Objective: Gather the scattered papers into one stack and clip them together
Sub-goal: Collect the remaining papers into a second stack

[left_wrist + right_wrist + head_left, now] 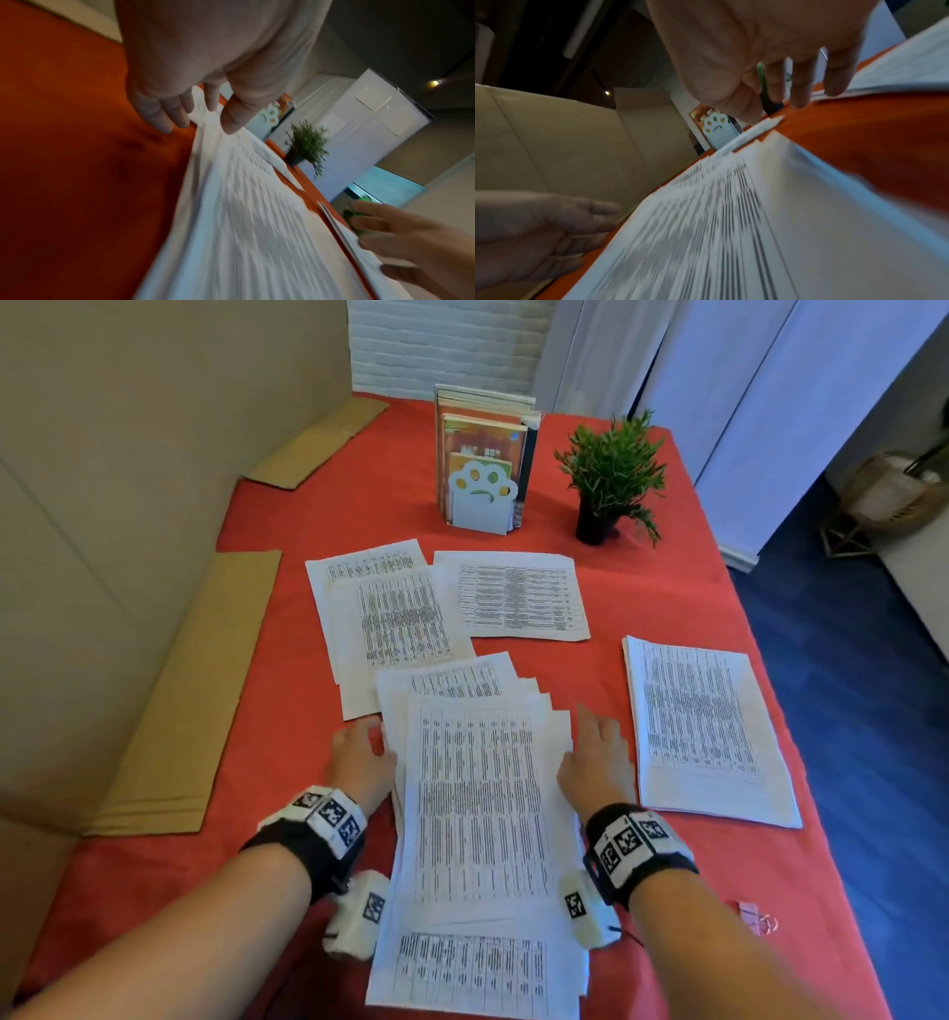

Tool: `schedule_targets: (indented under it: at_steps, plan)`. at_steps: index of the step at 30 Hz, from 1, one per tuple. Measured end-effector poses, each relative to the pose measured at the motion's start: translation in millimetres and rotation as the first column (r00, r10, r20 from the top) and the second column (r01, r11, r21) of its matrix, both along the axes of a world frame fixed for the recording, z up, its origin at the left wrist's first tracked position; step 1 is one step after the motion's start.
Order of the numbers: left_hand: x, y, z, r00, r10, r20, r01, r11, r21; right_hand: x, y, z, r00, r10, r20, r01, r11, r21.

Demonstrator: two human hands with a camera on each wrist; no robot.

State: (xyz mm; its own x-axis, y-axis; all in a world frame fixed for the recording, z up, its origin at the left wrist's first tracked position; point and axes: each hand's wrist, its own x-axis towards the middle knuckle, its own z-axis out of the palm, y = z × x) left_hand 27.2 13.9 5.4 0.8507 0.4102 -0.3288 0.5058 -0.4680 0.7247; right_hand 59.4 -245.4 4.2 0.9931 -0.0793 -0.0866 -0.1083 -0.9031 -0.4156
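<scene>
The fanned paper stack (pixel 477 814) is laid lengthwise away from the person, flanked by left hand (pixel 359 760) and right hand (pixel 598 757), fingers extended, nothing gripped.

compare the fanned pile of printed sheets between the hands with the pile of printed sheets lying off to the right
The fanned pile of printed sheets has staggered, uneven edges; the pile on the right is squared up. The left hand and right hand flank the fanned pile; the right pile lies untouched. Both are white pages of dense tables lying flat on the red tablecloth.
</scene>
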Motion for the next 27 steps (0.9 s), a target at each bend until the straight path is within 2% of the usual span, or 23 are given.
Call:
schedule_targets:
  at_steps: [2, 4, 7, 10, 14, 18, 22, 27]
  plan:
    - [22.5, 18.5, 4.6, 1.0, 0.025, 0.006, -0.025, 0.998, 0.049, 25.4, 2.6, 7.9, 0.996, 0.087, 0.013, -0.086, 0.994, -0.067]
    - [44.0, 36.7, 5.9, 0.998, 0.048, -0.05, -0.045, 0.997, 0.07, 48.7, 8.2, 14.7, 0.984, 0.176, -0.005, -0.174, 0.971, -0.165]
    - [71.2, 56.0, 4.6, 0.992, 0.079, -0.098, -0.071, 0.994, 0.08, 79.2, 15.9, 16.6, 0.963, 0.246, -0.111, -0.267, 0.924, -0.274]
    - [88.2, 65.3, 1.4, 0.972, 0.17, -0.163, -0.155, 0.982, 0.104, 104.6, 21.3, 10.2, 0.93, 0.258, -0.261, -0.339, 0.877, -0.34]
    - [103.3, 68.7, -3.3, 0.927, 0.237, -0.291, -0.193, 0.966, 0.172, 131.9, 25.7, -2.5, 0.909, 0.196, -0.368, -0.326, 0.884, -0.334]
    - [113.6, 67.3, -13.0, 0.935, 0.283, -0.212, -0.252, 0.954, 0.162, 159.8, 31.3, -11.2, 0.906, 0.221, -0.361, -0.343, 0.884, -0.319]
    - [117.1, 67.5, -29.5, 0.971, 0.223, -0.084, -0.207, 0.964, 0.167, 180.9, 35.4, -13.6, 0.889, 0.217, -0.402, -0.349, 0.891, -0.289]
    - [128.1, 69.7, -29.6, 0.977, 0.185, -0.107, -0.171, 0.977, 0.13, 199.7, 41.3, -15.2, 0.878, 0.212, -0.428, -0.366, 0.875, -0.317]
